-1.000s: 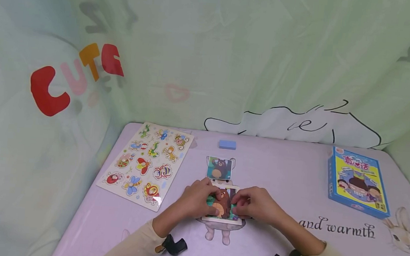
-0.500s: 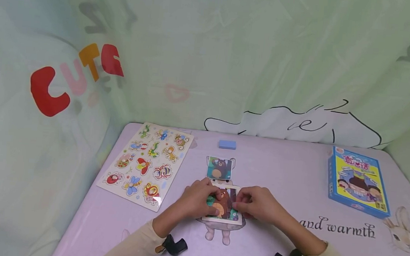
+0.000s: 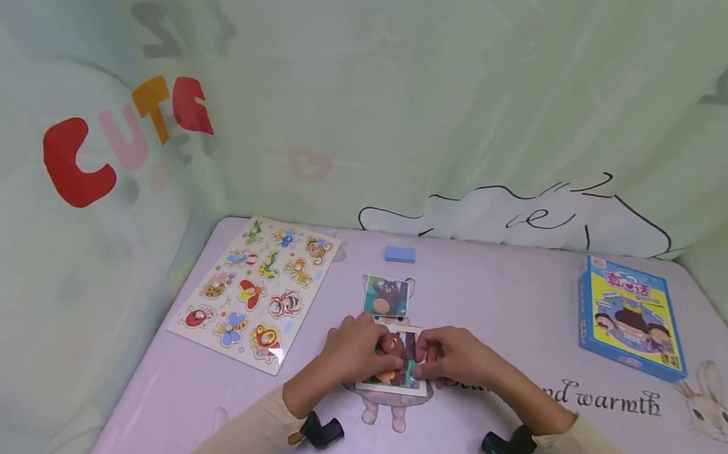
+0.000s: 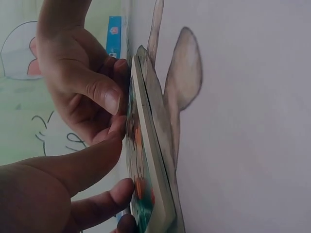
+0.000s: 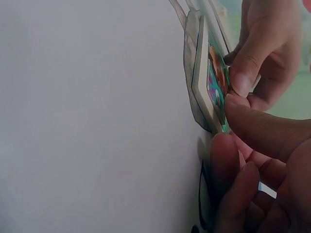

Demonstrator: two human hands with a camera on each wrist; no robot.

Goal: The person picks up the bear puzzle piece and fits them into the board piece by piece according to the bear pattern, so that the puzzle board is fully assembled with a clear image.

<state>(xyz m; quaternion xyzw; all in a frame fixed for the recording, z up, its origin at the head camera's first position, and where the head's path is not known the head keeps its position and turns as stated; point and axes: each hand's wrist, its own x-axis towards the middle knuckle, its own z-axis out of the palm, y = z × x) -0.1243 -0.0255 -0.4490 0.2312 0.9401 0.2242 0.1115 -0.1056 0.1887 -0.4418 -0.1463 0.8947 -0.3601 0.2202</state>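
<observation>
A small bear puzzle in a pale frame lies flat on the lilac tabletop, in front of me. My left hand rests over its left half, thumb and fingertips spread on the picture. At the right rim, my right hand holds the puzzle with the thumb on the picture and curled fingers by the edge. The left wrist view shows the left thumb stretched along the picture's face. In the right wrist view the right thumb touches the picture near a corner. My hands hide much of the bear.
Just behind the puzzle lies a matching bear card, and farther back a small blue block. On the left is a board of insect pictures. A blue and yellow game box lies on the right. Fabric walls surround the table.
My left thumb has slid right across the bear picture. The right thumb has shifted along the picture's right side, the fingers staying at the rim. The head view has turned slightly.
</observation>
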